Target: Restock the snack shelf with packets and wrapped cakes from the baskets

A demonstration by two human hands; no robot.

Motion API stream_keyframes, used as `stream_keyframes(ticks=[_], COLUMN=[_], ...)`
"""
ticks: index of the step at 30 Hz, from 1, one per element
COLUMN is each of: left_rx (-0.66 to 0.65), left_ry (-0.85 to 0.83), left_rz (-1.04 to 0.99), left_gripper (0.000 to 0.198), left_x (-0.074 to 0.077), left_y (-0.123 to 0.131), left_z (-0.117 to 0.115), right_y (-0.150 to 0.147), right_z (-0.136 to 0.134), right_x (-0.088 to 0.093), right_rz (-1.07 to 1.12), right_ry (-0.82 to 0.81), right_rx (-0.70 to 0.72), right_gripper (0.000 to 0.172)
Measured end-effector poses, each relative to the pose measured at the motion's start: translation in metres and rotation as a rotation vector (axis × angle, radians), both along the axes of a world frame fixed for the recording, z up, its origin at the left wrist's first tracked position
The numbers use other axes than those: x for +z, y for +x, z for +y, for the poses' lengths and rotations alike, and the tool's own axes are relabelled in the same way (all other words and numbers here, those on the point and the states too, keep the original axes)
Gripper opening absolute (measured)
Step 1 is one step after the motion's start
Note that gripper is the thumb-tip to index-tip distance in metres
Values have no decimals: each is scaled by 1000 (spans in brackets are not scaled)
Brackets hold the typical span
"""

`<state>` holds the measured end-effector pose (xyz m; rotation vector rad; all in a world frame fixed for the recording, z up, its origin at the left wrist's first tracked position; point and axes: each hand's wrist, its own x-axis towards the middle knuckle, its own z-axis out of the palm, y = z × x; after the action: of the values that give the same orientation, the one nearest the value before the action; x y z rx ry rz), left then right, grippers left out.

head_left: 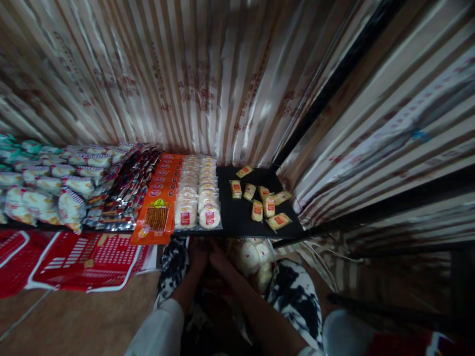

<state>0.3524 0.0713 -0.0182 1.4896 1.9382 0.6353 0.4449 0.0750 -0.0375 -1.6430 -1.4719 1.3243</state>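
Observation:
My left hand (199,256) and my right hand (218,257) reach close together below the front edge of a black shelf (243,222). Darkness and the shelf edge hide their fingers, so what they touch cannot be made out. Beside my right hand, under the shelf, is a clear bag of round white packaged crackers (249,256). Above my hands, two rows of wrapped round white crackers (210,217) stand on the shelf. To their right several small yellow wrapped snacks (257,211) lie scattered.
Left along the shelf are orange snack packs (158,198), dark shiny packets (128,188) and white snack bags (72,205). A red basket (89,267) with a white rim stands on the floor below. Striped sheeting (193,89) hangs behind; a dark pole (334,89) slants at right.

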Motion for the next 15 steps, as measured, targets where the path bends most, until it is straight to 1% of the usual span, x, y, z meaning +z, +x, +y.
stream_keyframes(ticks=[4,6,8,12,15], left_rx=[44,57,58,79,104], left_ry=[-72,-81,-76,-80,-98], left_rz=[-26,-53,-97,-225,-361], left_gripper=[22,21,22,21,18], left_x=[10,16,23,34,39], left_y=[2,5,7,10,9], left_z=[-8,-16,-25,-41,-46], right_y=[5,9,13,22,30], right_z=[-10,-18,-26,-40,-46], right_x=[5,10,15,31,43], right_rz=[54,105,102,0,21], right_ry=[28,63,83,113,161], right_rx=[-30,-20,-40,-128,-150], right_gripper=[44,43,40,29,25])
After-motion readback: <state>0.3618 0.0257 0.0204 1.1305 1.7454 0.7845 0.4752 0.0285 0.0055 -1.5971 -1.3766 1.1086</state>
